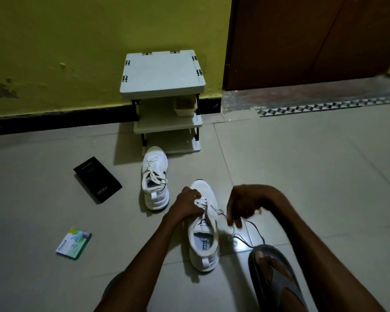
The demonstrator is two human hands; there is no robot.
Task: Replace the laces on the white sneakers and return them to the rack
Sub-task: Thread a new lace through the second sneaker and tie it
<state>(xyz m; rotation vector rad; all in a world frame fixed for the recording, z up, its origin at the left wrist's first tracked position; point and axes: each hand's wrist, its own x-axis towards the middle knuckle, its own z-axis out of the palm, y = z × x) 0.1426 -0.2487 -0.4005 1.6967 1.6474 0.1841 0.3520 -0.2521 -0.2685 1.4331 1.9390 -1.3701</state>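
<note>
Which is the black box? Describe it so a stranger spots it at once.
Start at the white shoe rack against the yellow wall. Left of the sneaker standing before it, the black box lies flat on the floor tiles. It is dark with pale lettering, unlike the green-and-white packet nearer the camera.

A: What surrounds the left grip (189, 204)?
B: The near sneaker (204, 244) beneath it, a lace (260, 231) trailing right; the far sneaker (154, 176) ahead-left, the rack (164, 73) beyond; box (97, 179) and packet (74, 243) farther left, on the floor (302, 165).
</note>
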